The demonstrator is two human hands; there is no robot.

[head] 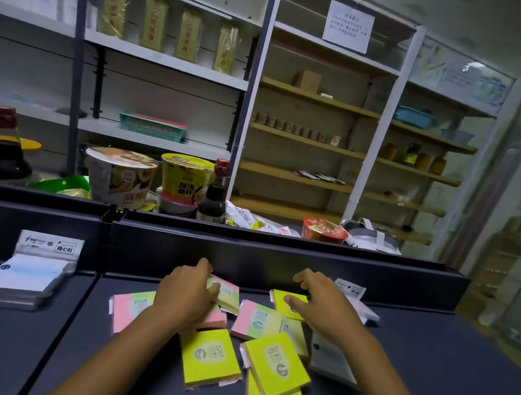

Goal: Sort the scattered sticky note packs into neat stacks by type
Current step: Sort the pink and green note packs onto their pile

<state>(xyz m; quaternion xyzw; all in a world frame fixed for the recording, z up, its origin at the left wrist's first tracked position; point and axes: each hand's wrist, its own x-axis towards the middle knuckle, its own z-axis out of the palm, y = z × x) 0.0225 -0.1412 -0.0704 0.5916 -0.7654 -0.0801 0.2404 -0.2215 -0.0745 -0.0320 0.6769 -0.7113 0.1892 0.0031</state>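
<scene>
Dark counter [428,377]: left hand [184,294] grips pink pack [227,292].

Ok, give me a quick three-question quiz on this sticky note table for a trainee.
1. True or false: the left hand rests on pink sticky note packs.
2. Which number is printed on the yellow pack nearest the camera: A 2207, B 2209, C 2210?
3. What colour is the pack under the right hand?

Key: 1 true; 2 A; 3 yellow.
</scene>
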